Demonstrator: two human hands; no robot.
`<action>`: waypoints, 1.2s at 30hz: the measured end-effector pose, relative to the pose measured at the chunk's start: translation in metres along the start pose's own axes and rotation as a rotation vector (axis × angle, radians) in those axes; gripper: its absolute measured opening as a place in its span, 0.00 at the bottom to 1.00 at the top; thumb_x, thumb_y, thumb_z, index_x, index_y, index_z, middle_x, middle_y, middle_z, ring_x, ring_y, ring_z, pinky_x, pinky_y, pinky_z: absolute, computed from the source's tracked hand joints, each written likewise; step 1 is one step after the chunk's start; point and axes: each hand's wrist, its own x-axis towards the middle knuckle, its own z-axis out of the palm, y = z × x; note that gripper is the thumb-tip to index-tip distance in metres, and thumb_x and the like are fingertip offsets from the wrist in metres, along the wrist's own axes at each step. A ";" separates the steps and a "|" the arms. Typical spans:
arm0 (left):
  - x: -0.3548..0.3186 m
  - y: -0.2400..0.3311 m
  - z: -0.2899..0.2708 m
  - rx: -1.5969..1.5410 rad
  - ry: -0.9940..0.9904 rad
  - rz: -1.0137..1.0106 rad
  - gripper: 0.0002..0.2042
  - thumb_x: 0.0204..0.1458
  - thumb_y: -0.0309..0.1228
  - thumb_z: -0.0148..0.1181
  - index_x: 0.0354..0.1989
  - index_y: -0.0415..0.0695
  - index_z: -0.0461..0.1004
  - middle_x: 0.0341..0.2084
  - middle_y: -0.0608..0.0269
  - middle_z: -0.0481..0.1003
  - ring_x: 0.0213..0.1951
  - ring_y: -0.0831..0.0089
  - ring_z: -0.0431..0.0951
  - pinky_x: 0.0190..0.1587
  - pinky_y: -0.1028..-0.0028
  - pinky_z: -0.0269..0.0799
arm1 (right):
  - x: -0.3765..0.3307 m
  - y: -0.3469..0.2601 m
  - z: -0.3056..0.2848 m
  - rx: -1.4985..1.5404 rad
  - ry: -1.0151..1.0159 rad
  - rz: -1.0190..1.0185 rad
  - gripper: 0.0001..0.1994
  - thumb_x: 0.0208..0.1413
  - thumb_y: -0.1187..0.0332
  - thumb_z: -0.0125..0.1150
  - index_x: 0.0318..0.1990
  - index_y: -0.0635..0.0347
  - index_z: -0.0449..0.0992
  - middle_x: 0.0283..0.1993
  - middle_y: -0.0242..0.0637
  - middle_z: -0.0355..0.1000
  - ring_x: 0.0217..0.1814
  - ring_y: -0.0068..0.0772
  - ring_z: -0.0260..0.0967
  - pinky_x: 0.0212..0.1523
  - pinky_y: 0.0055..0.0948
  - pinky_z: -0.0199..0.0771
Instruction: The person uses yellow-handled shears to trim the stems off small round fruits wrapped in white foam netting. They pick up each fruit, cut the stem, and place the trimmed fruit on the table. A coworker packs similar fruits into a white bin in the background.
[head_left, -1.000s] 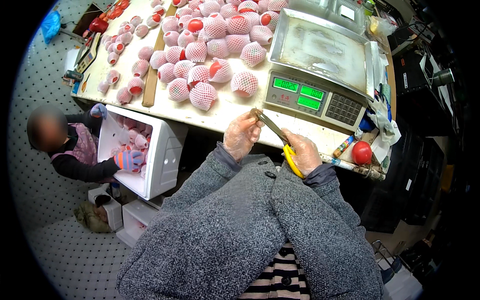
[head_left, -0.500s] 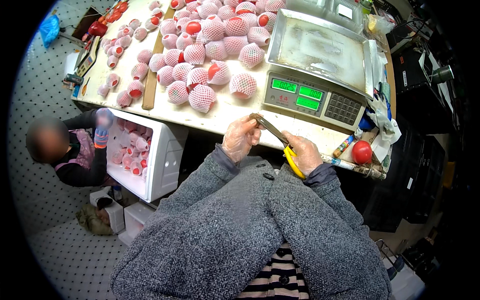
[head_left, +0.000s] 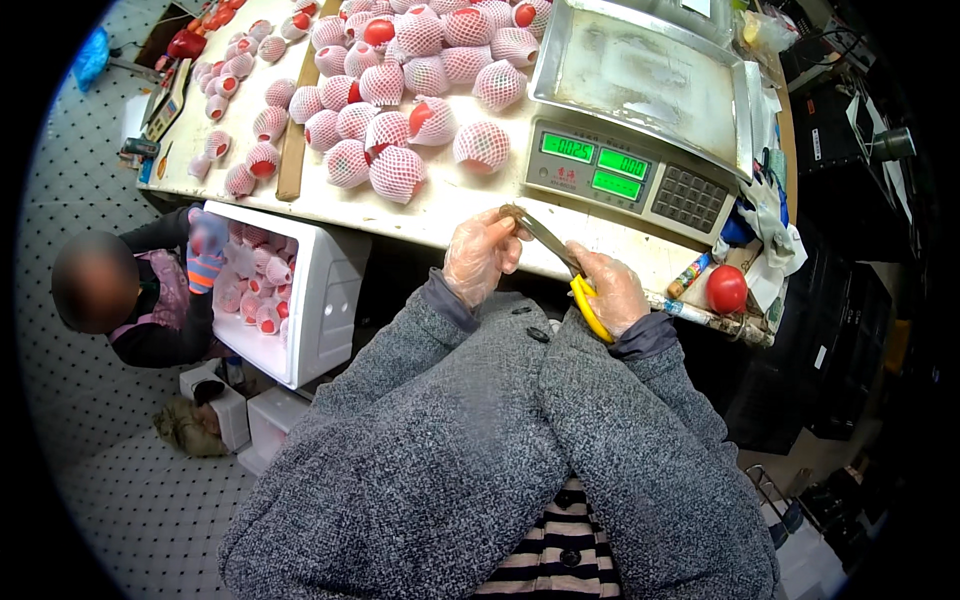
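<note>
Two gloved hands below grey digital scale point(head_left: 640, 120) | right hand point(head_left: 612, 292) grips yellow-handled scissors point(head_left: 562, 268) | left hand point(head_left: 480, 255) pinches blade tip | net-wrapped red fruits point(head_left: 400, 80) left of scale | white foam box point(head_left: 300, 290) lower-left

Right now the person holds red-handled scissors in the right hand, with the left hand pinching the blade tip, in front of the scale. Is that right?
Not quite: the head view shows the scissors have yellow handles, not red. The right hand does grip the handles, the left hand pinches the blade tip, and the scale sits just beyond.
</note>
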 end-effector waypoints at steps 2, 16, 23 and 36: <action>-0.001 0.001 0.001 0.003 0.004 -0.009 0.11 0.56 0.29 0.48 0.42 0.34 0.67 0.27 0.60 0.71 0.18 0.82 0.67 0.19 0.86 0.62 | -0.001 0.000 -0.001 0.070 -0.034 0.023 0.22 0.47 0.73 0.58 0.53 0.57 0.68 0.38 0.47 0.72 0.39 0.47 0.71 0.39 0.35 0.71; -0.001 -0.003 0.001 -0.060 0.003 -0.029 0.14 0.57 0.30 0.48 0.47 0.33 0.66 0.27 0.61 0.72 0.20 0.85 0.67 0.20 0.88 0.64 | -0.005 0.004 0.003 0.115 -0.057 0.033 0.23 0.48 0.74 0.56 0.55 0.59 0.66 0.38 0.51 0.72 0.39 0.48 0.71 0.40 0.37 0.70; -0.001 -0.004 0.000 -0.106 -0.082 -0.010 0.15 0.58 0.30 0.47 0.50 0.35 0.64 0.29 0.63 0.71 0.21 0.86 0.67 0.21 0.88 0.64 | -0.010 0.010 0.006 0.479 -0.201 0.125 0.26 0.47 0.75 0.57 0.58 0.61 0.63 0.45 0.52 0.71 0.47 0.43 0.71 0.49 0.31 0.69; -0.002 -0.006 0.002 0.060 -0.013 0.058 0.14 0.58 0.28 0.46 0.52 0.38 0.64 0.28 0.63 0.67 0.22 0.84 0.65 0.23 0.85 0.64 | -0.011 -0.007 -0.004 0.325 -0.176 0.192 0.24 0.49 0.73 0.56 0.56 0.62 0.65 0.40 0.53 0.72 0.41 0.45 0.72 0.43 0.33 0.70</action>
